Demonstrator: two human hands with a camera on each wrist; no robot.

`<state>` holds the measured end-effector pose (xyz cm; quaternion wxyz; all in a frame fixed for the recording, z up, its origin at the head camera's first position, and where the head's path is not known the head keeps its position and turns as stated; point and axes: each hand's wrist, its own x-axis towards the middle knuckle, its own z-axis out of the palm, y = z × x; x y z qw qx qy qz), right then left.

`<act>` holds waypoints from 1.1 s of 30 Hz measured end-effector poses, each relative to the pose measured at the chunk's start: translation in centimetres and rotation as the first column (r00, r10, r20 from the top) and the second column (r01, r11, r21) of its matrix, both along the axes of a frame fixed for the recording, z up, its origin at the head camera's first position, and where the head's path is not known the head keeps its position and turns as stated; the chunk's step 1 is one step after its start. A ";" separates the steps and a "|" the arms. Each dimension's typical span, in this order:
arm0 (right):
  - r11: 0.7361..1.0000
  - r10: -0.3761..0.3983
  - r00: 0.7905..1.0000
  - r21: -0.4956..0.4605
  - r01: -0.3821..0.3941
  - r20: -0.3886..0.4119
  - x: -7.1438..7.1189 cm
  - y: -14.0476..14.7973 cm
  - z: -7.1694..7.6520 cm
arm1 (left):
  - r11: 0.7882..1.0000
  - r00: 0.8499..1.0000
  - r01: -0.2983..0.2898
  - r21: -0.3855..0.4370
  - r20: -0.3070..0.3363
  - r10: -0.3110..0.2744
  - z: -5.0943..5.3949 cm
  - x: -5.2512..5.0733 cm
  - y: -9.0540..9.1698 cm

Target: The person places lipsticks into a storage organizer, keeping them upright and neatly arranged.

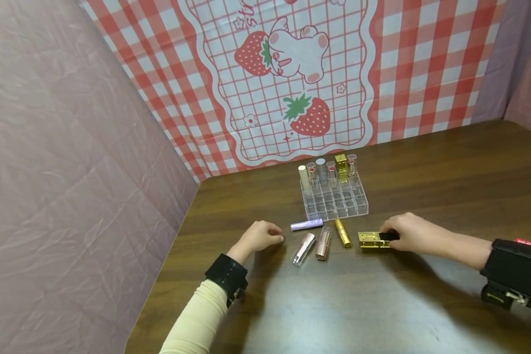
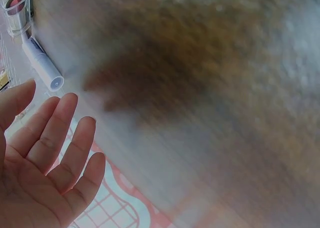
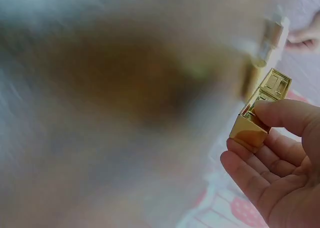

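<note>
My right hand pinches the end of a rectangular gold lipstick with a black section, low over the table. In the right wrist view, the thumb lies on one face of the gold lipstick and fingers are behind it. My left hand holds nothing; its fingers are loosely bent in the left wrist view. It is nearest to a lilac tube lying on the table. Between the hands lie two clear-capped lipsticks, one silvery pink and one rose gold, and a slim gold lipstick.
Behind these stands a clear compartment organizer. Its back row holds several upright lipsticks, among them a cream tube, a grey-capped one and a square gold one. A checked strawberry cloth hangs behind the wooden table.
</note>
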<state>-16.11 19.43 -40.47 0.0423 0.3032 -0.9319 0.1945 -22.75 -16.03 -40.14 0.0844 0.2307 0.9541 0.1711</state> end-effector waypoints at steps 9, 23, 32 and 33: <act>0.987 -0.160 0.985 -0.026 0.158 -0.061 -1.5 1.3 7.1 | 0.999 1.000 0.009 0.036 -0.009 -0.009 0.3 0.4 0.5; 0.969 -0.246 0.960 -0.050 0.242 -0.133 -4.0 -1.4 16.5 | 0.999 1.000 0.012 0.048 0.007 -0.013 0.1 0.3 1.3; 0.991 -0.127 0.983 0.013 0.130 -0.130 -6.9 -5.2 18.4 | 1.000 1.000 0.021 0.023 0.000 -0.021 0.6 0.1 1.4; 0.993 -0.116 0.985 0.019 0.120 -0.125 -7.3 -5.7 18.5 | 1.000 1.000 0.021 0.017 -0.001 -0.021 0.6 0.0 1.4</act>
